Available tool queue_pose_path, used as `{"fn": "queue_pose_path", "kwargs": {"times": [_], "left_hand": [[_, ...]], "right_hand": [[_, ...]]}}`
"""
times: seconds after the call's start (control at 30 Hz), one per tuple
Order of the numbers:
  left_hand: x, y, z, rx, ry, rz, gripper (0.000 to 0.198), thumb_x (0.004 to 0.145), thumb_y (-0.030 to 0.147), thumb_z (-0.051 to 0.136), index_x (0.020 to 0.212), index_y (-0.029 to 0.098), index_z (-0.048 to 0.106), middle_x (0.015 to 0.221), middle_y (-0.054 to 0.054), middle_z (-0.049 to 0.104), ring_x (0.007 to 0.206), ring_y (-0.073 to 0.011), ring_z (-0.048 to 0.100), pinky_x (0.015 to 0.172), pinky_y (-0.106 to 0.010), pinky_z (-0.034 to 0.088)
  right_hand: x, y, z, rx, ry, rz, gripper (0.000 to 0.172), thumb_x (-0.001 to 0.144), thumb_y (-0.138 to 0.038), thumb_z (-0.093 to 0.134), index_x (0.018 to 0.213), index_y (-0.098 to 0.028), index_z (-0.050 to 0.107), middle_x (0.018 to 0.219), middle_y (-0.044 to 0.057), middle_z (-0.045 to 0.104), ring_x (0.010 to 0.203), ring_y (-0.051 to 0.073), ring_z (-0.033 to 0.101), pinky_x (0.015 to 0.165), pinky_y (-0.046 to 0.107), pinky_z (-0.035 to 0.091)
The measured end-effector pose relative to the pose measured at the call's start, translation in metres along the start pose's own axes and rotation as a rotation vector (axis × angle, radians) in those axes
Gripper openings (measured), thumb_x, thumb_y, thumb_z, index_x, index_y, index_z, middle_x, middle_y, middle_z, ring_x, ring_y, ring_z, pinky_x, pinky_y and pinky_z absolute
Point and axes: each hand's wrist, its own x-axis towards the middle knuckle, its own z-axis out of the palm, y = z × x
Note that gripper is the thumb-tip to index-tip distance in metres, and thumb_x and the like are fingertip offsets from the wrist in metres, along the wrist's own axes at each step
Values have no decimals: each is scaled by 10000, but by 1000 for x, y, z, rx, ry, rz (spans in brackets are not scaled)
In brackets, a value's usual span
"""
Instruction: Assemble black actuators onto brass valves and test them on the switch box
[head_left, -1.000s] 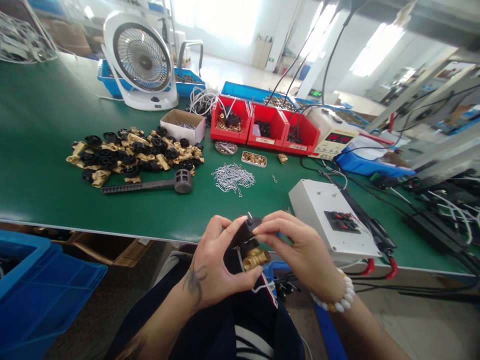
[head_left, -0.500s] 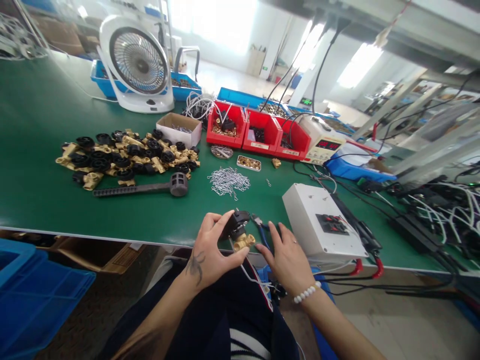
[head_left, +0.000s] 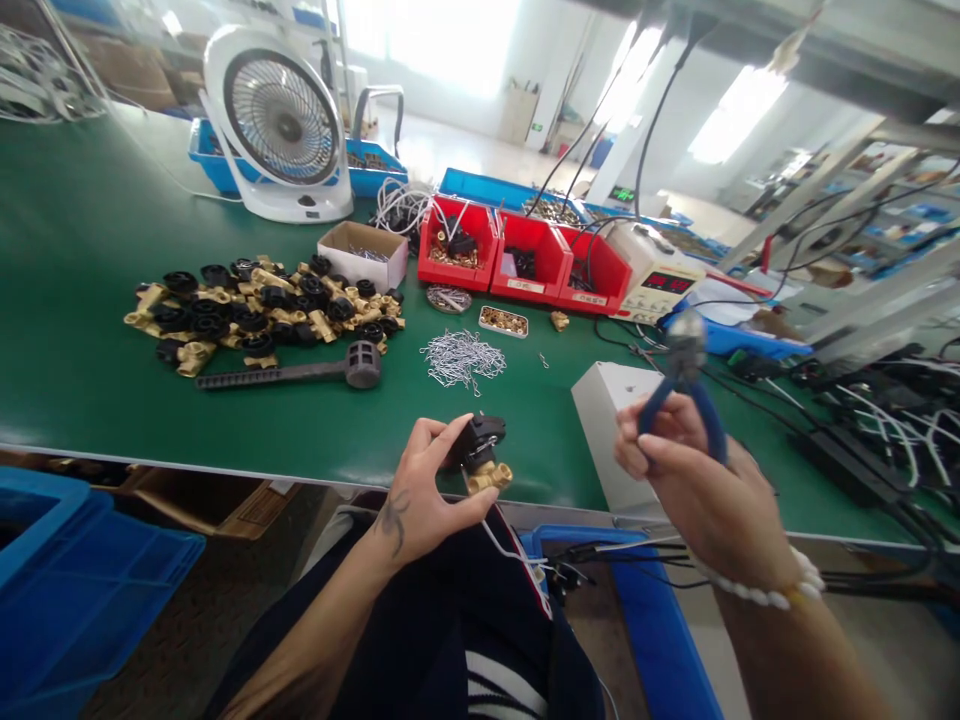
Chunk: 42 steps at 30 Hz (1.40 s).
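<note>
My left hand (head_left: 431, 480) is closed around a brass valve fitting with a black cap (head_left: 487, 455) at the table's front edge. A white cable hangs down from that fitting. Raised over the grey-white box (head_left: 600, 420), my right hand (head_left: 697, 480) grips blue-handled pliers (head_left: 679, 385), jaws pointing up and blurred by motion. Beyond the left hand lies a pile of thin metal clips (head_left: 463, 360), with one single clip (head_left: 544, 360) off to its right.
Brass and black fittings (head_left: 255, 310) are heaped at left behind a dark mallet-like tool (head_left: 292, 376). Red bins (head_left: 529, 285), a small tray of brass parts (head_left: 504, 321), a power supply (head_left: 652, 275) and a white fan (head_left: 281, 125) stand farther back. Black cables (head_left: 825, 455) run at right.
My right hand has picked up the pliers from the table and lifted them to the right, over the box. My left hand keeps its hold on the fitting.
</note>
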Motion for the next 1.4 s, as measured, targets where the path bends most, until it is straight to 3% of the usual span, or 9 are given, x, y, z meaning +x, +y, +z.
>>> {"fn": "queue_pose_path", "kwargs": {"times": [0.1, 0.27, 0.43, 0.5, 0.67, 0.87, 1.07, 1.27, 1.4], "left_hand": [[1, -1, -1, -18, -3, 2, 695, 740, 347, 714, 1386, 203, 503, 1092, -54, 483, 1050, -213, 559, 899, -392, 578], [1, -2, -4, -44, -36, -22, 690, 742, 337, 717, 1383, 186, 512, 1106, -60, 485, 1059, -214, 565, 909, -368, 572], [1, -2, -5, -60, -41, -11, 697, 750, 338, 717, 1399, 203, 501, 1112, -56, 474, 1064, -210, 549, 897, -359, 575], [1, -1, -5, -60, -46, -9, 700, 747, 333, 717, 1398, 195, 502, 1113, -58, 471, 1062, -210, 544, 898, -362, 574], [3, 2, -7, -65, -66, -19, 691, 729, 315, 717, 1377, 171, 524, 1086, -63, 477, 1043, -215, 553, 893, -370, 577], [3, -2, -7, -69, -64, 13, 689, 743, 311, 719, 1392, 206, 512, 1108, -55, 472, 1055, -209, 546, 895, -364, 577], [2, -2, -8, -66, -75, -5, 685, 738, 303, 721, 1385, 207, 517, 1109, -57, 478, 1067, -217, 547, 903, -370, 573], [2, -2, -7, -57, -66, 35, 696, 737, 299, 721, 1395, 220, 508, 1109, -51, 479, 1061, -210, 543, 897, -360, 574], [2, 0, -8, -51, -80, 14, 701, 733, 298, 728, 1392, 208, 508, 1107, -56, 478, 1071, -218, 544, 910, -378, 572]], "right_hand": [[-4, 4, 9, -169, 116, -206, 286, 808, -224, 619, 1085, -247, 551, 753, -26, 482, 594, 115, 462, 531, 252, 390], [-3, 20, 12, -693, -279, -244, 211, 795, -147, 577, 992, -218, 603, 759, 2, 555, 656, 152, 553, 591, 279, 448], [4, 14, 2, -427, 218, -395, 214, 874, -231, 607, 1078, -247, 547, 789, -21, 506, 664, 129, 518, 641, 268, 455], [4, 17, 5, -370, 266, -429, 207, 875, -223, 597, 1068, -250, 527, 776, -26, 487, 656, 129, 520, 638, 267, 464], [5, 20, 9, -771, -336, -321, 180, 808, -154, 562, 970, -220, 602, 741, 4, 572, 643, 160, 572, 593, 276, 473], [6, 18, 8, -402, 324, -455, 174, 871, -238, 601, 1034, -244, 539, 796, -13, 547, 658, 136, 558, 641, 264, 481], [8, 23, 7, -814, -327, -376, 139, 835, -184, 566, 962, -217, 611, 725, 8, 585, 607, 159, 561, 570, 279, 466], [6, 24, 7, -493, 315, -449, 172, 876, -257, 588, 1038, -236, 534, 799, 1, 578, 657, 147, 584, 611, 272, 481], [4, 30, 12, -785, -247, -317, 179, 790, -154, 560, 957, -216, 581, 763, 16, 616, 613, 155, 581, 566, 273, 458]]}}
